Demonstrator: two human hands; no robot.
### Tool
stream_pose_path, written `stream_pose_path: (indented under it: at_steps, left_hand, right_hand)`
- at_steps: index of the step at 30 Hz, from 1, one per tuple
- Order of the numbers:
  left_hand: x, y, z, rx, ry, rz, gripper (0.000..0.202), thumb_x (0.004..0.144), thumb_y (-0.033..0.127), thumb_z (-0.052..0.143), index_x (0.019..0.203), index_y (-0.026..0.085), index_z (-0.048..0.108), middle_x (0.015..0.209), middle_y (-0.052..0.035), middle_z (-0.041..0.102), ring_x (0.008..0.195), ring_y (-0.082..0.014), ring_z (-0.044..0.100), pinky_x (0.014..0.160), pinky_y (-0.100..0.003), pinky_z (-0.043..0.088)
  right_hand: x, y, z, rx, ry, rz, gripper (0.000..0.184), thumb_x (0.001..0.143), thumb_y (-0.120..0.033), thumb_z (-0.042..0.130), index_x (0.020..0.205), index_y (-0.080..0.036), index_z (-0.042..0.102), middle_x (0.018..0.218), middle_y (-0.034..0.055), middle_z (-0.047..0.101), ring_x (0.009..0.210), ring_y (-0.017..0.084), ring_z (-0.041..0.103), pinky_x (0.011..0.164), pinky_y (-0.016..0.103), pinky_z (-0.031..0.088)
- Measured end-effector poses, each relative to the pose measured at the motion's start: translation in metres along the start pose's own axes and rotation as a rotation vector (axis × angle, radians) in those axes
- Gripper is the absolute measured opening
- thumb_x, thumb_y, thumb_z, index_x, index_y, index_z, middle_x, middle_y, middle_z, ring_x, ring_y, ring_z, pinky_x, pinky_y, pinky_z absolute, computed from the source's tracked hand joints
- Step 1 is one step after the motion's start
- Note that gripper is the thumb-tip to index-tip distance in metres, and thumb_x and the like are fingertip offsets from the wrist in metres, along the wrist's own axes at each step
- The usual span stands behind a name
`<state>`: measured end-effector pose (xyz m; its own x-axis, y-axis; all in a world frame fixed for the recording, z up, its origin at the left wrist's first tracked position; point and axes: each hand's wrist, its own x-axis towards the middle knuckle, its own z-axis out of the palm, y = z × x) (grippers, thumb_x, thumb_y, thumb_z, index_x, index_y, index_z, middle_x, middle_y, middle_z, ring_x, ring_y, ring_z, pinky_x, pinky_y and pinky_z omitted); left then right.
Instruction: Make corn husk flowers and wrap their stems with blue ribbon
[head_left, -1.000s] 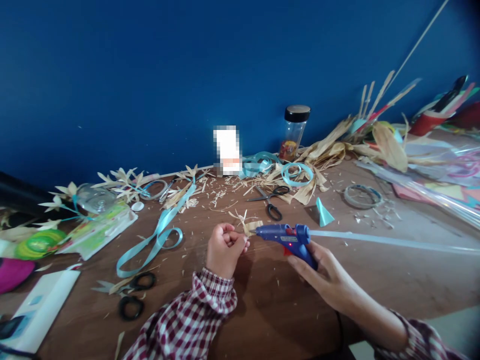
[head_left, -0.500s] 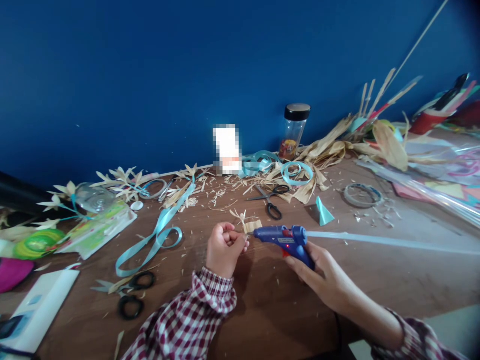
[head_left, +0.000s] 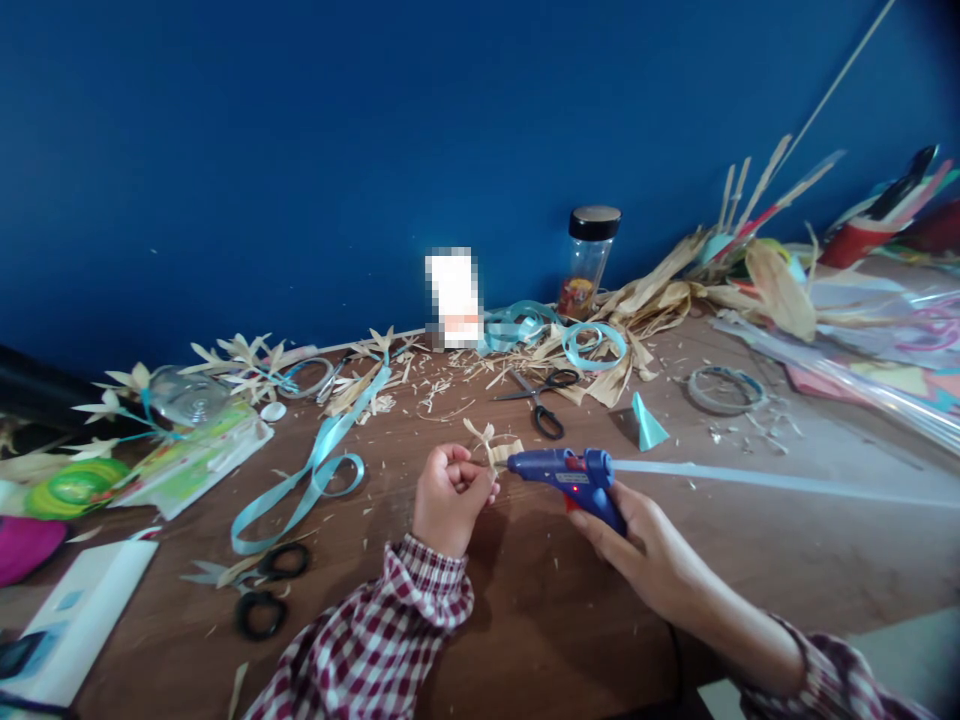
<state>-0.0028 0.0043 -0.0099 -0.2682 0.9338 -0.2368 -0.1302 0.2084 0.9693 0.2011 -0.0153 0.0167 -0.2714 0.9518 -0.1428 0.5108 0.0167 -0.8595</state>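
Pinching a small husk piece (head_left: 495,447) between thumb and curled fingers, the left hand (head_left: 450,495) is holding it just above the wooden table (head_left: 525,620). The right hand (head_left: 645,545) is closing around the handle of the blue glue gun (head_left: 566,470) and pointing its nozzle at the husk piece; whether the tip is touching it cannot be told. A clear glue stick (head_left: 750,480) is projecting from the gun's rear, out to the right. Beyond the hands, small scissors (head_left: 541,395) and a teal cone (head_left: 646,425) are lying on the table. A light-blue ribbon (head_left: 315,470) is lying left of the left hand.
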Motion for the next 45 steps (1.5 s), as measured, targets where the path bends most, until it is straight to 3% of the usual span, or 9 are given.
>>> stream_pose_path:
  at_steps: [20, 27, 32, 38, 45]
  left_hand:
    - [-0.0003, 0.0007, -0.0017, 0.034, -0.027, 0.001, 0.038, 0.064, 0.021, 0.069, 0.086, 0.020, 0.038, 0.053, 0.0046, 0.061, 0.047, -0.0134, 0.059, 0.049, -0.023, 0.045]
    - [-0.0013, 0.0018, -0.0011, 0.028, -0.031, 0.007, 0.038, 0.065, 0.020, 0.068, 0.087, 0.019, 0.037, 0.053, 0.0048, 0.061, 0.048, -0.0130, 0.060, 0.050, -0.023, 0.046]
    - [-0.0009, 0.0020, -0.0014, 0.021, -0.027, -0.003, 0.038, 0.064, 0.021, 0.069, 0.086, 0.020, 0.038, 0.053, 0.0048, 0.061, 0.047, -0.0130, 0.059, 0.049, -0.023, 0.046]
    - [-0.0003, 0.0003, 0.0008, -0.004, 0.040, -0.014, 0.039, 0.061, 0.020, 0.070, 0.085, 0.020, 0.039, 0.052, 0.0045, 0.061, 0.046, -0.0141, 0.059, 0.047, -0.023, 0.046]
    - [0.0011, -0.0022, 0.0004, -0.002, 0.037, -0.001, 0.040, 0.060, 0.022, 0.070, 0.085, 0.019, 0.040, 0.051, 0.0043, 0.061, 0.045, -0.0135, 0.059, 0.045, -0.022, 0.045]
  right_hand:
    - [0.0023, 0.0037, -0.0008, -0.135, 0.025, -0.054, 0.024, 0.085, -0.040, 0.049, 0.084, -0.016, 0.053, 0.067, 0.0003, 0.057, 0.059, 0.014, 0.049, 0.056, 0.026, 0.040]
    - [0.0000, 0.0025, -0.0011, -0.047, 0.019, -0.018, 0.024, 0.085, -0.041, 0.050, 0.083, -0.017, 0.054, 0.062, -0.0022, 0.054, 0.053, 0.012, 0.045, 0.049, 0.023, 0.036]
    - [-0.0004, 0.0033, -0.0009, -0.059, 0.035, -0.060, 0.023, 0.085, -0.039, 0.050, 0.081, -0.017, 0.054, 0.067, -0.0003, 0.057, 0.058, 0.014, 0.049, 0.055, 0.024, 0.040]
    - [-0.0003, 0.0044, -0.0020, 0.053, -0.019, -0.018, 0.026, 0.086, -0.039, 0.050, 0.096, -0.017, 0.058, 0.074, 0.0016, 0.062, 0.068, 0.017, 0.056, 0.064, 0.026, 0.044]
    - [-0.0009, 0.0000, -0.0054, 0.106, -0.071, -0.008, 0.026, 0.086, -0.039, 0.050, 0.097, -0.017, 0.059, 0.078, 0.0018, 0.063, 0.069, 0.015, 0.055, 0.062, 0.024, 0.043]
